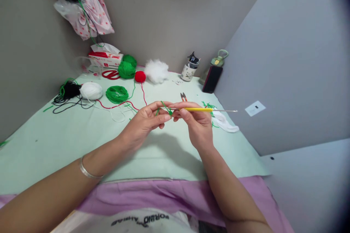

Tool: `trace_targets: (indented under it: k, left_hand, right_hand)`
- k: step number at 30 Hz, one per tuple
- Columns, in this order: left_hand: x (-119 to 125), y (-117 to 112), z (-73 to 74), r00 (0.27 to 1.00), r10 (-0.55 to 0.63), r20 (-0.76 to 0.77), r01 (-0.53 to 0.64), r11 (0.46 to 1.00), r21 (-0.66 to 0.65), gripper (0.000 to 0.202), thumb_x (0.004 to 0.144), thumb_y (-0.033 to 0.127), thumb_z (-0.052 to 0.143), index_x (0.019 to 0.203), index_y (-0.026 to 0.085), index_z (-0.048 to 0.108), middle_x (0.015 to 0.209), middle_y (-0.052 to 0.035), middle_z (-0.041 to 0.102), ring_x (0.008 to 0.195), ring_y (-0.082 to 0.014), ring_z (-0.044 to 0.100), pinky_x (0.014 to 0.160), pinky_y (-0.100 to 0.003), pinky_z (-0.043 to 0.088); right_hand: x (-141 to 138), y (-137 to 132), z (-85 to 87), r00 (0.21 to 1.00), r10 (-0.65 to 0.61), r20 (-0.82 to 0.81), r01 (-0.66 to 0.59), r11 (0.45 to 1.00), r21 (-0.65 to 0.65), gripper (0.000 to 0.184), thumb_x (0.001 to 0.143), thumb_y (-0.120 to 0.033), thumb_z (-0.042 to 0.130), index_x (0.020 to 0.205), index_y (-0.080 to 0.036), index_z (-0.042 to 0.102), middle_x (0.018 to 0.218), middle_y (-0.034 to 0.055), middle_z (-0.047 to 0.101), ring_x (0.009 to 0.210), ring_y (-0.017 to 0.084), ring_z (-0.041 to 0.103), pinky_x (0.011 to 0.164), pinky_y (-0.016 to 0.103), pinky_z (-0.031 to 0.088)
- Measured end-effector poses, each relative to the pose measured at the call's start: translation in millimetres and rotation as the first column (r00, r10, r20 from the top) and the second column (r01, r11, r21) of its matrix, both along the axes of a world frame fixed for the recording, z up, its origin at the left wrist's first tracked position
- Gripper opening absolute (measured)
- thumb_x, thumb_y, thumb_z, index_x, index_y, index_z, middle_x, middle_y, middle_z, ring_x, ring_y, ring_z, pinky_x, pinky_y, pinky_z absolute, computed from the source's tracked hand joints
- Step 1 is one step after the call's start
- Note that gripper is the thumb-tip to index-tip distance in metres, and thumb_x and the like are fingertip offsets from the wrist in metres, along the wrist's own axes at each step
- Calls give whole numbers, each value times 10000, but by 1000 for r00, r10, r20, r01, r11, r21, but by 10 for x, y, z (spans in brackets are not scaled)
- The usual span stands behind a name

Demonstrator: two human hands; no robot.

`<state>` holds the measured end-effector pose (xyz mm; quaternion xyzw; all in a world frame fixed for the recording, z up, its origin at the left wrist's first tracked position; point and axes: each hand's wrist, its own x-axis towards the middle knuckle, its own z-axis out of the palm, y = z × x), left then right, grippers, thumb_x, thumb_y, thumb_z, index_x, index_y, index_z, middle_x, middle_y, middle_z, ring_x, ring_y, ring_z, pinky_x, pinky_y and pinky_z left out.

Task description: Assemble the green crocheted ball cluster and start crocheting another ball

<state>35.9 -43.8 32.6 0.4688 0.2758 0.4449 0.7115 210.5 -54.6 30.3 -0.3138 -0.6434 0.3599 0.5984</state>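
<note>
My right hand keeps a closed grip on the one yellow crochet hook. My left hand pinches the green yarn strand tight beside it, just above the surface. Behind lie three green yarn balls, one red ball and one white ball.

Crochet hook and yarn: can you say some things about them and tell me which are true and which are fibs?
1. The right hand holds a crochet hook with a yellow handle. True.
2. The left hand pinches red yarn. False: it pinches green yarn.
3. The red yarn ball sits beside the white fluff. True.
4. The bracelet is on the right wrist. False: it is on the left wrist.
</note>
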Motion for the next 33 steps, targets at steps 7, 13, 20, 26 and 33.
trace_targets:
  k: [7, 13, 20, 26, 33]
  left_hand:
    - [-9, 19, -42, 999, 5, -33, -4, 1000, 27, 530, 812, 266, 791, 1318, 262, 632, 828, 33, 592, 709, -96, 476, 669, -237, 382]
    - [1, 27, -54, 999, 8, -37, -5, 998, 64, 670, 805, 257, 793, 1425, 268, 537, 789, 35, 602, 717, -111, 488, 674, -246, 384]
    - [-11, 9, -17, 1000, 17, -24, -16, 1000, 23, 531, 816, 281, 783, 1324, 244, 631, 819, 24, 587, 721, -102, 479, 671, -236, 389]
    - [-19, 48, -33, 991, 117, -60, -111, 990, 91, 484, 802, 294, 794, 1267, 231, 674, 809, 24, 601, 693, -101, 476, 682, -245, 403]
    - [-2, 26, -69, 998, 60, -8, -60, 998, 7, 514, 794, 294, 807, 1283, 225, 665, 759, 35, 597, 664, -92, 474, 674, -237, 404]
  right_hand:
    - [46, 30, 5, 997, 56, -50, -58, 998, -36, 131, 958, -312, 625, 968, -239, 733, 974, 40, 751, 780, 151, 687, 667, 303, 581]
    - [35, 17, 17, 996, 69, 64, -72, 997, 39, 124, 948, -244, 637, 975, -249, 759, 989, 38, 732, 822, 149, 672, 675, 299, 563]
    - [59, 28, 9, 991, 95, -94, -97, 995, -24, 146, 984, -261, 584, 970, -229, 725, 931, 36, 737, 757, 141, 676, 680, 304, 579]
    - [69, -43, 11, 973, -138, 183, 92, 967, 237, 177, 1008, -203, 510, 1039, -221, 683, 958, 49, 727, 774, 156, 701, 716, 334, 591]
    - [17, -60, -113, 708, -552, 441, 60, 669, 741, 334, 935, -86, 569, 1179, -279, 692, 1057, 76, 726, 952, 209, 698, 790, 340, 589]
